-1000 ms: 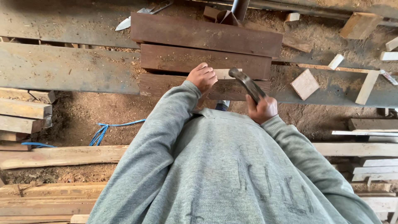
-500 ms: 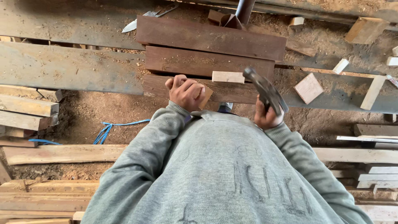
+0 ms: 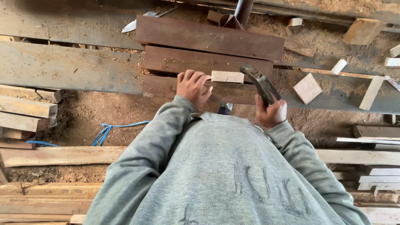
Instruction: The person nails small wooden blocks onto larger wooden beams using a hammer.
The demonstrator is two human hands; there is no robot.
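Pale wooden block (image 3: 227,76) lies on the dark planks (image 3: 208,62) in the middle, steadied at its left end by left hand (image 3: 192,86) fingertips, while right hand (image 3: 271,111) grips the hammer (image 3: 260,84), raised just right of it.

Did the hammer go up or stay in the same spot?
Yes. The hammer in the right hand swung up and tipped upright. Its head first lay low by the nearest dark plank; now it reaches the middle plank.
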